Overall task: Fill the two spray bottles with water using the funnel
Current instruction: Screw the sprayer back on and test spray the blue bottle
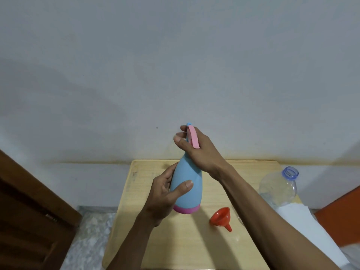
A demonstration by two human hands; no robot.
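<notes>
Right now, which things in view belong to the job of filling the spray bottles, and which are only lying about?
Belong to the job:
- blue spray bottle, held by the left hand at its body and the right hand at its pink sprayer head
- red funnel on the wooden table
- clear open water bottle

Only lying about:
- white paper sheet
- wooden door

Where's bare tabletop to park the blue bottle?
Bare wood: left half of the table, under the spray bottle and left hand, plus the near strip before the funnel. Crowded right: clear bottle, white paper.
</notes>
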